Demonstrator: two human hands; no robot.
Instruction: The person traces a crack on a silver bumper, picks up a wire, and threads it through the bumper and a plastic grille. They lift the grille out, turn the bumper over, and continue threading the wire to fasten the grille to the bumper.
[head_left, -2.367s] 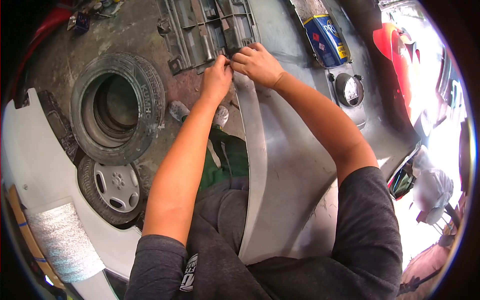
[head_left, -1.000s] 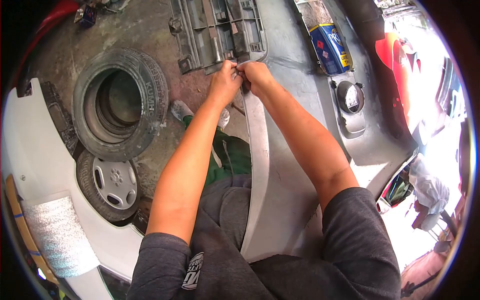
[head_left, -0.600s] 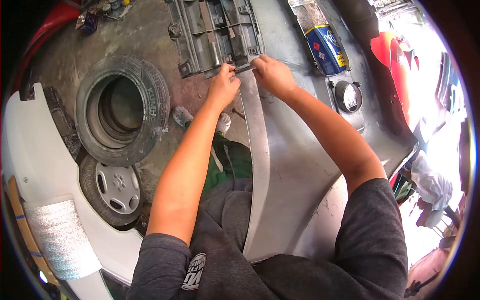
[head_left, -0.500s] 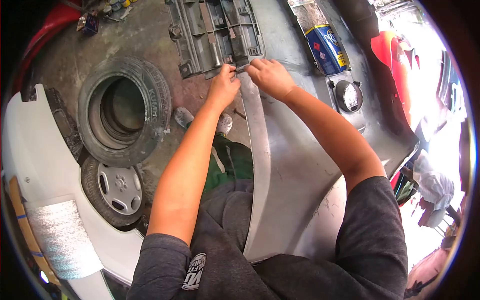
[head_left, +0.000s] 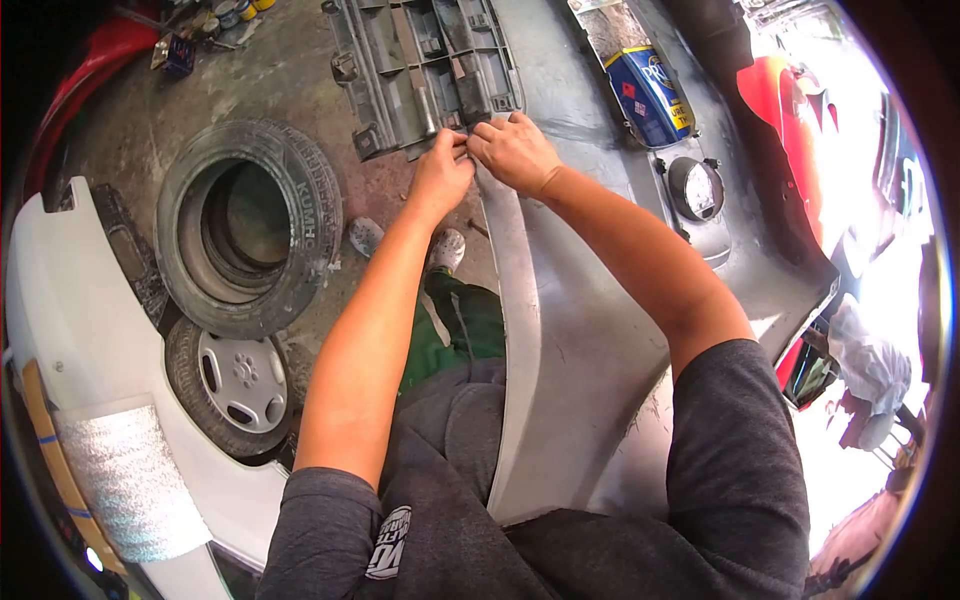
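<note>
A grey bumper-like panel [head_left: 570,330] lies in front of me, with a dark ribbed plastic part [head_left: 425,70] beyond its near edge. My left hand [head_left: 443,172] is closed at the lower end of that part, its fingertips pinched together. Right beside it, my right hand [head_left: 515,153] is closed too, palm down over the corner of the panel, fingertips meeting those of my left hand. What lies between the fingers is too small and hidden to make out.
Stacked tyres [head_left: 250,230] and a wheel [head_left: 240,380] are at the left, beside a white panel [head_left: 90,300]. A blue can [head_left: 648,95] shows through an opening in the grey panel. Shoes [head_left: 447,250] are on the floor.
My right hand has moved a little left, closing the gap to my left hand. The thin piece seen between the fingers before is now hidden.
</note>
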